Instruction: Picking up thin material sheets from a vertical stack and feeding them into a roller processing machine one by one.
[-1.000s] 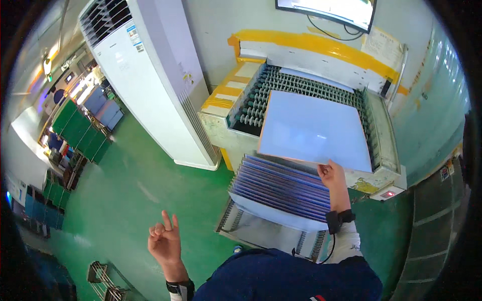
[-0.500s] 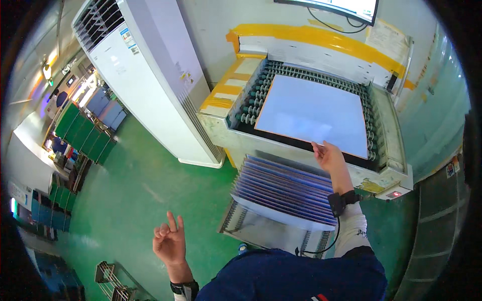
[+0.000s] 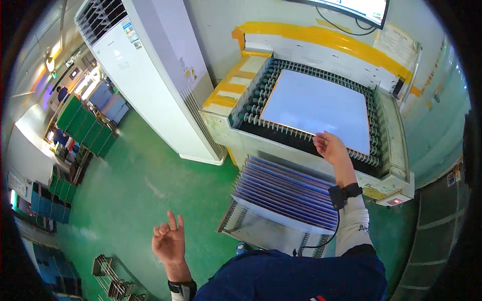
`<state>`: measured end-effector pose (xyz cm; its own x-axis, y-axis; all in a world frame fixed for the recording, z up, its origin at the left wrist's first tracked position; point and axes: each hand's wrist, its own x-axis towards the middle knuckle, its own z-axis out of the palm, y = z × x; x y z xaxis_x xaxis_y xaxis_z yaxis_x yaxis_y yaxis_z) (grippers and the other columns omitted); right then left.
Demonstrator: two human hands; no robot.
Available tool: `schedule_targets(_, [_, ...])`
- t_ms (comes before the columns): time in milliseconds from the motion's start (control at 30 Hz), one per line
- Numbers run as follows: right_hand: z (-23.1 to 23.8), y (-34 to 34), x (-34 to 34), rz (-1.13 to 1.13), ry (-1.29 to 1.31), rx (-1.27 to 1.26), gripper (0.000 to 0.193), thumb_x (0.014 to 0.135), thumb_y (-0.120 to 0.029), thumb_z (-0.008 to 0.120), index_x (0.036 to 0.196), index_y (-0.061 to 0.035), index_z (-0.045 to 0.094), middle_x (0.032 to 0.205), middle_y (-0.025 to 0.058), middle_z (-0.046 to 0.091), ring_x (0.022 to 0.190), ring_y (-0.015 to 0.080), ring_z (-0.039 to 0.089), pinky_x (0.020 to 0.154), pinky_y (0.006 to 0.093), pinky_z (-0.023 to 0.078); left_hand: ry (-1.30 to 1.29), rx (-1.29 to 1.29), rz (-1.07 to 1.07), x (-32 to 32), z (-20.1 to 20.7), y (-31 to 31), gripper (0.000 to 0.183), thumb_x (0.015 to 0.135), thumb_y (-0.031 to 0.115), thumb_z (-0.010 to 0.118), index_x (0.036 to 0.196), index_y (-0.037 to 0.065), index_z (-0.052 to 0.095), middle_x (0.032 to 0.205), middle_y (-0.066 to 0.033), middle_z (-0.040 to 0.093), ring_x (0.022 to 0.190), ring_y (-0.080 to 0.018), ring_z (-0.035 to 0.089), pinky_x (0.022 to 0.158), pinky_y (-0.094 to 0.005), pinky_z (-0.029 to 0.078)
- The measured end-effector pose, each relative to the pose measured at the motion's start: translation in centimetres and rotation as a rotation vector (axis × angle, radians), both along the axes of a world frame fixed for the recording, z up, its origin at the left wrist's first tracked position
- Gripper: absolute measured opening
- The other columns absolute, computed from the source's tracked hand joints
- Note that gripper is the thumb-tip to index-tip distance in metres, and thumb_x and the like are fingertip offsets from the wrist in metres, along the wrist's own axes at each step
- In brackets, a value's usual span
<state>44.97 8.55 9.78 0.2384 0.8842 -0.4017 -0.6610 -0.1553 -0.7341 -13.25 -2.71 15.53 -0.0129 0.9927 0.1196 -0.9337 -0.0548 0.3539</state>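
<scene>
A thin white panel (image 3: 316, 108) with orange-brown edges lies flat on the rollers (image 3: 253, 108) of a conveyor machine. At its near edge is my right hand (image 3: 331, 148), fingers bent and drawn together on the edge; the exact contact is partly hidden by the hand. My left hand (image 3: 169, 241) hangs over the floor at lower left, holding nothing, with two fingers raised and the others curled. Below the machine, a rack (image 3: 251, 228) holds several similar panels (image 3: 286, 193) standing on edge in a row, close under my right forearm.
A tall white air conditioner (image 3: 145, 85) stands left of the machine (image 3: 216, 123). Above hangs a screen (image 3: 346, 7) with cables. A metal frame (image 3: 110, 281) stands on the green floor (image 3: 125, 195) at lower left. Green crates (image 3: 85, 125) and people are far left; grey shelving (image 3: 432, 236) is right.
The white panel has slid a little farther back over the rollers, baring more of them at the front. My right hand has moved forward with its edge. My left hand keeps its pose.
</scene>
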Motion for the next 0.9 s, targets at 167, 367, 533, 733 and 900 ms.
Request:
schedule_targets(167, [-1.9,0.9,-1.7,0.062,-0.065,0.04,0.027,0.099,-0.027,0.058,0.107,-0.002,0.064,0.092,0.0127,0.07,0.074,0.0201,0.064,0.063,0.0322,0.051,0.076,-0.055,0.06,0.1,0.1,-0.1,0.014,0.083,0.005,0.056,0.07,0.01,0.056,0.083,-0.0037,0.067,0.136,-0.0344,0.047,0.121,-0.0581,0.012])
schedule_targets(367, [0.3,-4.1,-8.2,0.288,-0.256,-0.042,0.026,0.098,-0.024,0.057,0.112,-0.0035,0.064,0.091,0.0085,0.07,0.073,0.0176,0.064,0.064,0.0316,0.051,0.032,0.057,-0.008,0.3,1.0,0.5,0.014,0.089,0.01,0.058,0.079,0.01,0.068,0.088,-0.0062,0.069,0.138,-0.0372,0.042,0.122,-0.0561,0.01])
schedule_targets(533, [0.2,-8.5,-14.9,0.6,-0.541,-0.057,0.025,0.098,-0.023,0.057,0.112,-0.0042,0.065,0.094,0.0082,0.071,0.08,0.0161,0.066,0.071,0.0308,0.053,0.007,0.043,0.006,-0.3,0.8,0.6,0.014,0.088,0.008,0.058,0.08,0.01,0.069,0.086,-0.0041,0.068,0.138,-0.0364,0.042,0.123,-0.0552,0.011])
schedule_targets(733, [-2.9,-12.6,-19.4,0.722,-1.153,0.125,0.025,0.089,-0.014,0.068,0.109,-0.0002,0.068,0.095,0.0124,0.071,0.087,0.0191,0.068,0.078,0.0317,0.053,-0.003,0.019,-0.002,-1.1,0.5,0.3,0.015,0.084,0.005,0.057,0.077,0.01,0.07,0.084,-0.0025,0.066,0.137,-0.0356,0.044,0.123,-0.0554,0.01])
schedule_targets(900, [-3.1,-14.6,-20.8,0.659,-1.302,0.113,0.027,0.086,-0.014,0.07,0.109,-0.0006,0.066,0.099,0.0145,0.071,0.089,0.0238,0.069,0.08,0.0354,0.053,-0.02,0.024,-0.028,-1.9,0.3,0.3,0.015,0.084,0.004,0.057,0.077,0.01,0.069,0.083,-0.0024,0.066,0.137,-0.0358,0.044,0.123,-0.0553,0.01])
